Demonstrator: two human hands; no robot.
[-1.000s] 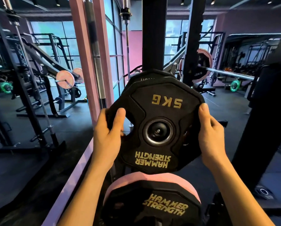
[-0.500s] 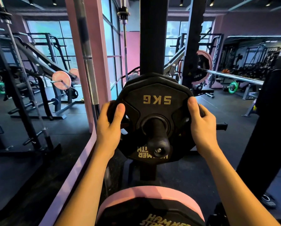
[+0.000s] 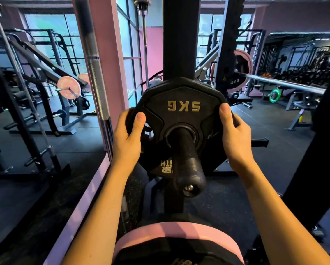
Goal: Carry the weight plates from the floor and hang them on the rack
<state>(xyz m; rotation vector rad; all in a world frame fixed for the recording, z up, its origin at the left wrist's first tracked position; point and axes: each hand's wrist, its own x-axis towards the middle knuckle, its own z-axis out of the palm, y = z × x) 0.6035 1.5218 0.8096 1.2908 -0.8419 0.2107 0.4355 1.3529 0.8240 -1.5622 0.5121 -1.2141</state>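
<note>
Here we are holding the black 5 kg plate (image 3: pixel 183 119) by its two side edges, the left hand (image 3: pixel 126 141) and the right hand (image 3: pixel 236 138) opposite each other, probably to keep its centre hole square on the storage peg (image 3: pixel 187 161) of the rack upright (image 3: pixel 178 35), which is already passing through it. We are laying both thumbs flat on the plate's front face while the other fingers are curling behind its rim, so the plate is sitting between our palms, pushed well back toward the upright, above the pink-rimmed plate (image 3: pixel 177 240) at the frame's bottom edge.
</note>
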